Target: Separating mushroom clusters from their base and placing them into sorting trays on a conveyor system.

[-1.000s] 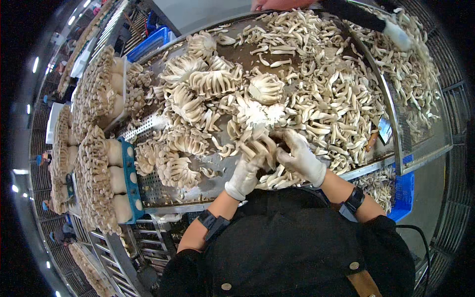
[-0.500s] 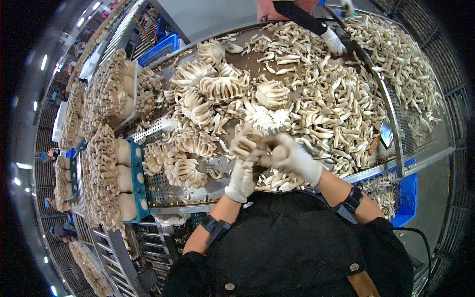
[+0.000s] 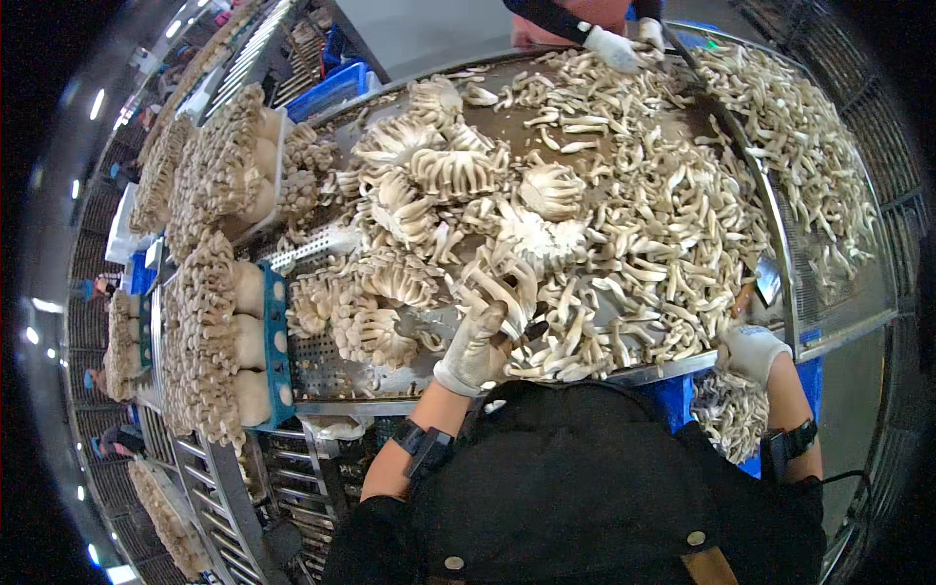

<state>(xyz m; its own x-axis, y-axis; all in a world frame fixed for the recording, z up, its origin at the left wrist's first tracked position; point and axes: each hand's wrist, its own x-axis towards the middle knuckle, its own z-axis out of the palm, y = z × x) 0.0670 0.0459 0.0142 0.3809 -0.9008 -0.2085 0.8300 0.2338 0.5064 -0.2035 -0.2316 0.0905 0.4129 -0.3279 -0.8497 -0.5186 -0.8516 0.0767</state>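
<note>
My left hand point(image 3: 474, 349), in a white glove with darkened fingertips, is closed around a small bunch of pale mushrooms point(image 3: 507, 278) near the table's front edge. Loose mushroom stems point(image 3: 575, 336) lie just right of it. My right hand point(image 3: 755, 353), also gloved, is over a blue crate point(image 3: 807, 395) below the table edge, close above the mushrooms point(image 3: 729, 414) inside. Its fingers point down and are mostly hidden, so their hold cannot be made out. Beyond my left hand, whole mushroom clusters point(image 3: 456, 171) rest on the metal table point(image 3: 492, 117).
Teal point(image 3: 277, 336) and white trays of mushroom blocks stand at the left. A metal divider point(image 3: 770, 210) separates another mushroom pile point(image 3: 804, 136) at the right. Across the table, a co-worker's gloved hands point(image 3: 614, 49) are among mushrooms. A shiny blade-like tool point(image 3: 768, 281) lies by the divider.
My right hand has left my left hand and moved right, over the blue crate. My left hand stays near its place with the mushroom bunch. The co-worker's hands have drawn back toward the far edge.
</note>
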